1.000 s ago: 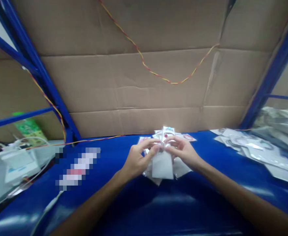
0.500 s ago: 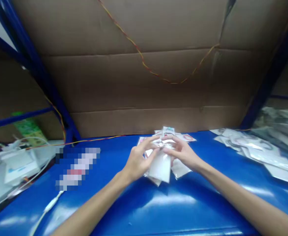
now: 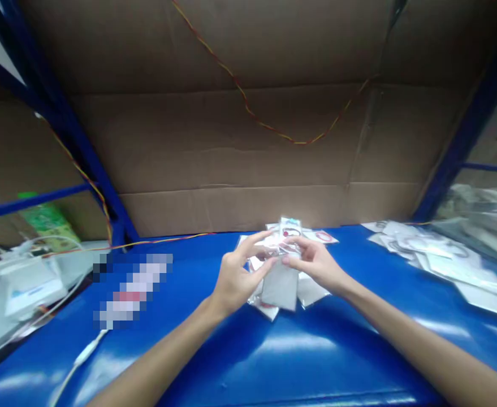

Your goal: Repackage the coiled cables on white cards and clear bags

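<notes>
Between both hands is a white card in a clear plastic bag (image 3: pixel 280 285), tilted above a small pile. My left hand (image 3: pixel 240 274) pinches its upper left edge with thumb and fingers. On the other side, my right hand (image 3: pixel 316 263) grips the upper right edge the same way. Under and behind it lie several bagged white cards, one with a red ring-shaped item (image 3: pixel 324 237) at the right. Another card with a dark and red loop (image 3: pixel 291 230) shows just beyond the fingertips.
Many bagged white cards (image 3: pixel 443 251) lie spread at the right of the blue table (image 3: pixel 299 362). At left are a blurred-out object (image 3: pixel 133 294) with a white cable, a white box (image 3: pixel 36 291) and a green carton (image 3: pixel 48 217). Cardboard (image 3: pixel 231 164) stands behind.
The held bagged card has tilted and shifted slightly to the right. Both hands keep nearly the same place and grip, and the looped card behind them shows more clearly.
</notes>
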The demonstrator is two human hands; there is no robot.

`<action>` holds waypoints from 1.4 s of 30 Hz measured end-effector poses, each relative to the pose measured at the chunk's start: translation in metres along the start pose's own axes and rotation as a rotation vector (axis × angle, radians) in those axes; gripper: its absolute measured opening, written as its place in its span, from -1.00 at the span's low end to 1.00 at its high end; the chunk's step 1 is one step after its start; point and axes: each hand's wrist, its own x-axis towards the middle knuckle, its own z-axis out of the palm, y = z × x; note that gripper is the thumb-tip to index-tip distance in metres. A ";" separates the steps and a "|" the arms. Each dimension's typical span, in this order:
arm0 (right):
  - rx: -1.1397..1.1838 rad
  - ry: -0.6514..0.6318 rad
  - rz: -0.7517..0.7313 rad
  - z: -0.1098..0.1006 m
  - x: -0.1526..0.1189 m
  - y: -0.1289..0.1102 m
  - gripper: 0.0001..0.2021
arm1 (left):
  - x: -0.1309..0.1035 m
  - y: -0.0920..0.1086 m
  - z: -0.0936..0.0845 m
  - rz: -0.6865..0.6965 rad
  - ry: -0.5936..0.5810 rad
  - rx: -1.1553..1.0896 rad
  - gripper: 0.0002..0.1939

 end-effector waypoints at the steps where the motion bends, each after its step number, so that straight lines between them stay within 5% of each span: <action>1: -0.001 0.008 0.011 0.000 0.000 -0.001 -0.62 | 0.000 -0.001 0.000 -0.003 0.008 0.005 -0.49; 8: 0.090 0.040 0.056 0.002 0.000 -0.003 -0.64 | 0.003 0.002 -0.002 -0.033 -0.020 0.017 -0.50; 14: 0.065 0.038 0.038 0.004 -0.002 -0.008 -0.66 | 0.007 -0.002 -0.003 -0.142 0.068 -0.043 -0.46; 19: 0.047 0.054 0.047 0.003 -0.001 -0.007 -0.66 | 0.010 -0.007 -0.002 -0.247 0.044 -0.137 -0.68; 29: 0.025 0.090 -0.024 0.002 0.000 -0.004 -0.71 | 0.009 -0.001 -0.002 -0.098 0.005 0.005 -0.84; 42: -0.025 0.097 -0.088 0.000 0.001 0.001 -0.72 | 0.010 -0.008 0.001 -0.170 -0.003 -0.122 -0.81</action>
